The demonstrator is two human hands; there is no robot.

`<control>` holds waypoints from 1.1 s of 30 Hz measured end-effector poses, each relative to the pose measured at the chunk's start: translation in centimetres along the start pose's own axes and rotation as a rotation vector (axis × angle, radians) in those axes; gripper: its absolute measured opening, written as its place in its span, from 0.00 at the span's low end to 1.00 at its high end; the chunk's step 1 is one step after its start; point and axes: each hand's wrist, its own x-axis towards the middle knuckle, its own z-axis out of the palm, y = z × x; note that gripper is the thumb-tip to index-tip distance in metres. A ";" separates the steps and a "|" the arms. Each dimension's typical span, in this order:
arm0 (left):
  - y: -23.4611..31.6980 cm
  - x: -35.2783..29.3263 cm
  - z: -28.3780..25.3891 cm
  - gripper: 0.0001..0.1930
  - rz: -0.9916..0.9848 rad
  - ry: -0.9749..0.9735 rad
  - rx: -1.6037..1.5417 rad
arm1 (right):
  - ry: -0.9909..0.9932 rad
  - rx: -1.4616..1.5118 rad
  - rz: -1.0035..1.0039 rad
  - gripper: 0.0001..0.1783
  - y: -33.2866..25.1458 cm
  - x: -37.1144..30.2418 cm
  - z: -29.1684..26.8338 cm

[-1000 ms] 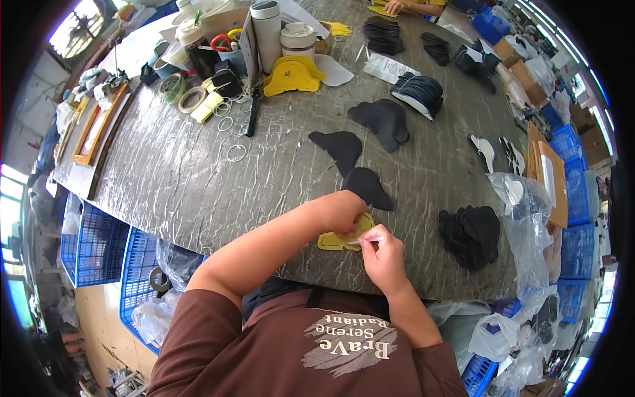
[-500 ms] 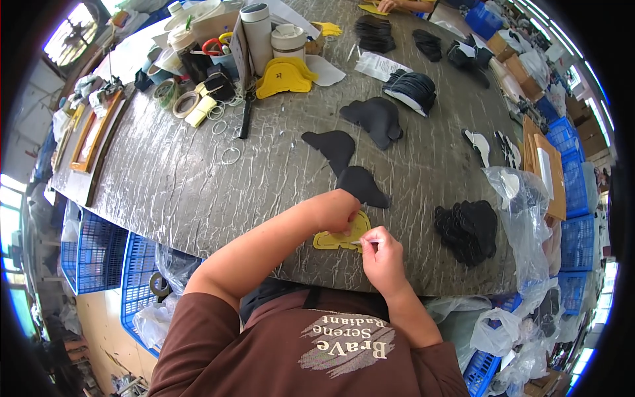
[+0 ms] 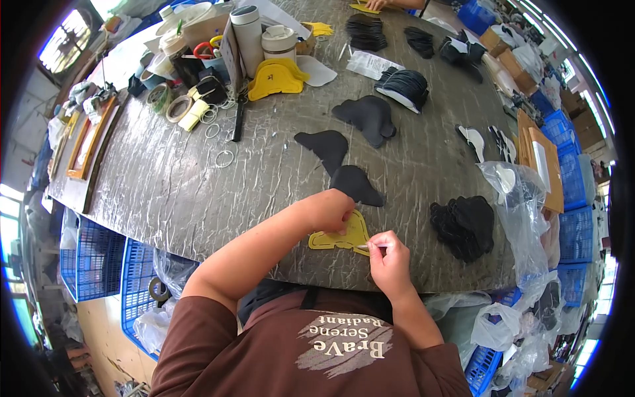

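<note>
A flat yellow template (image 3: 354,233) with slots along its edge lies near the table's front edge. My left hand (image 3: 333,213) presses on its upper left part with curled fingers, holding it down. In my right hand (image 3: 389,257) a thin pale pen (image 3: 377,246) is pinched, its tip at the template's lower right corner. Whether anything lies under the template is hidden. Just beyond my left hand is a black curved cut piece (image 3: 357,185). Two more, a black piece (image 3: 325,148) and a larger dark piece (image 3: 368,119), lie farther away.
Stacked black pieces (image 3: 463,228) lie to the right, beside a clear plastic bag (image 3: 519,218). Another yellow template (image 3: 278,78) leans by a white bottle (image 3: 247,36) and tape rolls (image 3: 178,109). Another person's hand (image 3: 378,4) works at the far edge. Blue crates (image 3: 99,258) flank the table.
My right hand has shifted right along the template's lower edge, bringing the pen to its right corner. My left hand stays on the template. The whole view has shifted slightly.
</note>
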 end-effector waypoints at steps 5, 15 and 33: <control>0.1 -0.2 0.1 0.12 0.017 0.032 -0.025 | 0.026 0.014 0.047 0.05 0.2 -1.0 -0.8; 0.5 0.0 0.3 0.15 0.026 0.029 0.045 | 0.046 -0.050 0.059 0.05 0.8 -1.6 -2.0; -8.8 -1.0 1.0 0.05 0.481 0.258 -1.706 | -0.322 -0.479 0.276 0.21 0.2 5.3 0.6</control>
